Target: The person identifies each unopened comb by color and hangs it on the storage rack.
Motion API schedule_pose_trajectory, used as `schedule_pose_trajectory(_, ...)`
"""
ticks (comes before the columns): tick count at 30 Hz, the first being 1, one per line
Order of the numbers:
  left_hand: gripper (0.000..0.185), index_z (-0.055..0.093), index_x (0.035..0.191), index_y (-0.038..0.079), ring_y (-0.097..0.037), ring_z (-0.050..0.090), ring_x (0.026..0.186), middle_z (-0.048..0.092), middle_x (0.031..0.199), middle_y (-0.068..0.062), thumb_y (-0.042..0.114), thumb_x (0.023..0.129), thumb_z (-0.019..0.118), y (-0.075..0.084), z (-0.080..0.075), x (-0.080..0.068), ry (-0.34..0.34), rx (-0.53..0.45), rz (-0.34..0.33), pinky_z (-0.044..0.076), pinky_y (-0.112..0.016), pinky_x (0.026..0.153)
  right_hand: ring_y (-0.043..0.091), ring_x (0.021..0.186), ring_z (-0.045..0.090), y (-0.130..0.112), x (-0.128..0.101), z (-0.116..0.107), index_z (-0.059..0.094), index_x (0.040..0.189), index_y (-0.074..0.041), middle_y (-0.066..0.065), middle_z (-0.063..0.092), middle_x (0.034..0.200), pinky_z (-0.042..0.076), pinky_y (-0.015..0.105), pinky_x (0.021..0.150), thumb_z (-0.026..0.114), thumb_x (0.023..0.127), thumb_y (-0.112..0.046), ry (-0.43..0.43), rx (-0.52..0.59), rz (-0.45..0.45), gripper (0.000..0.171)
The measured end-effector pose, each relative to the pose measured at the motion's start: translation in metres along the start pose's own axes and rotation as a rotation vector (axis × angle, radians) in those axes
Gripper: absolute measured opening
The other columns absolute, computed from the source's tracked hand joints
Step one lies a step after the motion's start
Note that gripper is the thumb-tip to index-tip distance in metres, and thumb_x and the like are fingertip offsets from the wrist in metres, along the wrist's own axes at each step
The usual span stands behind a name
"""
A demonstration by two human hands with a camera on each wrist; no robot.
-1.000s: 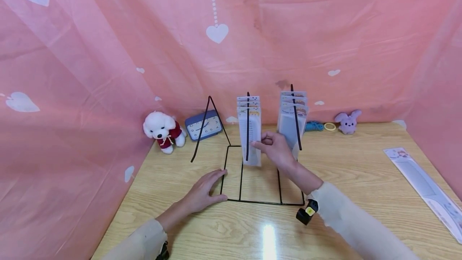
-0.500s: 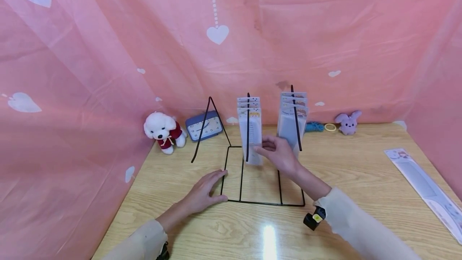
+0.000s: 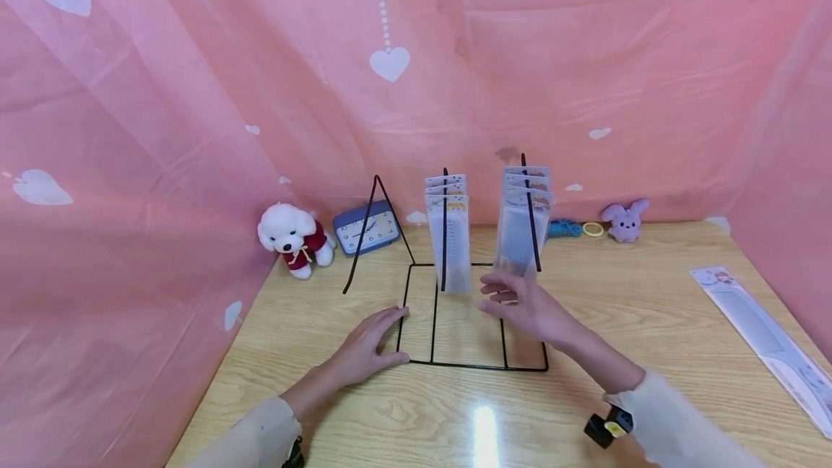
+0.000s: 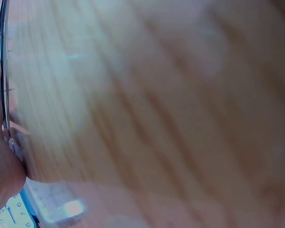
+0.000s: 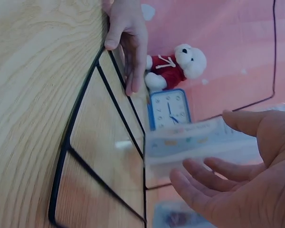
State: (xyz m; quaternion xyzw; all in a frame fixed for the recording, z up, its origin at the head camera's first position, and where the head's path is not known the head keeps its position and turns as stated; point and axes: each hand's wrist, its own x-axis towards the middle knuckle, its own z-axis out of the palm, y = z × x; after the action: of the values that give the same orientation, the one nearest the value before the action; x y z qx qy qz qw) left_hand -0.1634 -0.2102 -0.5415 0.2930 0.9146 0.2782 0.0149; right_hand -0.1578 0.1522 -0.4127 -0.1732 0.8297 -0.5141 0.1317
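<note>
A black wire display rack (image 3: 461, 365) stands on the table with raised prongs. Clear flat packets with printed tops (image 3: 458, 244) hang on its middle prong, and more printed packets (image 3: 516, 230) hang on the right prong. On the left prong nothing hangs. My left hand (image 3: 367, 349) rests at the rack base's left side, thumb near the front corner and fingers on the side bar. My right hand (image 3: 526, 305) is in front of the right packets, fingers loosely bent and holding nothing. In the right wrist view, a gap shows between its thumb and fingers. The left wrist view is mostly blurred wood grain.
A white toy dog (image 3: 289, 233) and a blue clock (image 3: 368, 228) stand behind the rack's left side. At the back right are a blue cord bundle (image 3: 564, 228), a yellow ring (image 3: 593, 230) and a purple plush bunny (image 3: 626, 222). A long printed packet (image 3: 760, 341) lies far right.
My right hand has let go of the middle packets' edge and drawn back, down and to the right. The packets stay hanging on the prong. My left hand has not moved.
</note>
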Motion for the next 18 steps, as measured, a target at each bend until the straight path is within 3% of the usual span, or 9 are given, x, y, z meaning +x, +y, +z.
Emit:
schedule_pose_trajectory(4, 0.084, 0.041, 0.165, 0.025, -0.031, 0.036, 0.155, 0.037, 0.170, -0.009, 0.055, 0.095, 0.076, 0.000, 0.000, 0.000, 0.001, -0.009, -0.009, 0.032, -0.058, 0.123, 0.042, 0.132, 0.059, 0.001, -0.020, -0.014, 0.051, 0.151, 0.007, 0.028, 0.057, 0.147, 0.057, 0.050, 0.102, 0.066, 0.108, -0.024, -0.002, 0.022, 0.014, 0.055)
schedule_pose_trajectory(9, 0.084, 0.040, 0.165, 0.026, -0.030, 0.035, 0.155, 0.036, 0.171, -0.007, 0.057, 0.096, 0.075, 0.000, 0.001, 0.000, -0.008, -0.012, -0.020, 0.031, -0.058, 0.124, 0.042, 0.133, 0.059, 0.011, -0.042, -0.038, 0.051, 0.152, 0.006, 0.026, 0.057, 0.149, 0.058, 0.047, 0.101, 0.066, 0.108, -0.025, 0.053, 0.003, 0.044, 0.056)
schedule_pose_trajectory(13, 0.084, 0.040, 0.165, 0.026, -0.030, 0.035, 0.155, 0.036, 0.171, -0.007, 0.059, 0.096, 0.073, -0.001, 0.000, 0.000, -0.009, -0.013, -0.018, 0.032, -0.059, 0.123, 0.043, 0.130, 0.061, 0.024, -0.059, -0.062, 0.054, 0.150, 0.004, 0.025, 0.060, 0.147, 0.060, 0.041, 0.098, 0.065, 0.108, -0.029, 0.094, -0.090, 0.058, 0.055)
schedule_pose_trajectory(17, 0.084, 0.040, 0.165, 0.026, -0.030, 0.035, 0.155, 0.036, 0.171, -0.007, 0.060, 0.096, 0.073, -0.001, 0.000, 0.000, -0.008, -0.012, -0.012, 0.032, -0.059, 0.123, 0.045, 0.130, 0.061, 0.038, -0.076, -0.088, 0.055, 0.149, 0.005, 0.026, 0.061, 0.145, 0.059, 0.026, 0.090, 0.065, 0.108, -0.031, 0.127, -0.182, 0.069, 0.055)
schedule_pose_trajectory(18, 0.084, 0.040, 0.165, 0.026, -0.030, 0.035, 0.155, 0.036, 0.171, -0.007, 0.060, 0.096, 0.073, -0.001, 0.000, 0.000, -0.008, -0.012, -0.011, 0.032, -0.059, 0.123, 0.040, 0.129, 0.063, 0.041, -0.080, -0.095, 0.055, 0.149, 0.004, 0.026, 0.061, 0.145, 0.057, 0.022, 0.089, 0.065, 0.108, -0.032, 0.143, -0.204, 0.074, 0.055)
